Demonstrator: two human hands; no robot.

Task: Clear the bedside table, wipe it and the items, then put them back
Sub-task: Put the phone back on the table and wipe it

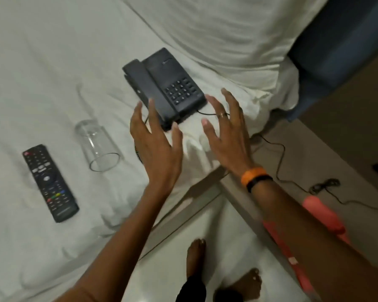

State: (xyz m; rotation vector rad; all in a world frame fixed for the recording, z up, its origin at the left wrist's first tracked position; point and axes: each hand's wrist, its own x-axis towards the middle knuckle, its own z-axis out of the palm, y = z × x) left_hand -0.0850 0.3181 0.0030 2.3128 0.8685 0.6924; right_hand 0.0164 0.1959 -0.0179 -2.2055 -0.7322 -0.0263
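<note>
Grip: none; left hand (155,138) and right hand (225,131) both spread, fingers apart, empty. Item: black telephone (164,88), flat on the white bed (52,62), handset seated. Position: just beyond the fingertips, between the two hands, left fingertips at its near corner. Attached: thin cord (279,158) trailing off the bed edge to the floor. Nearby: glass (97,144) lying on its side, remote control (49,182), both left. Risk, judged: lifting could snag the cord or tip the handset loose.
</note>
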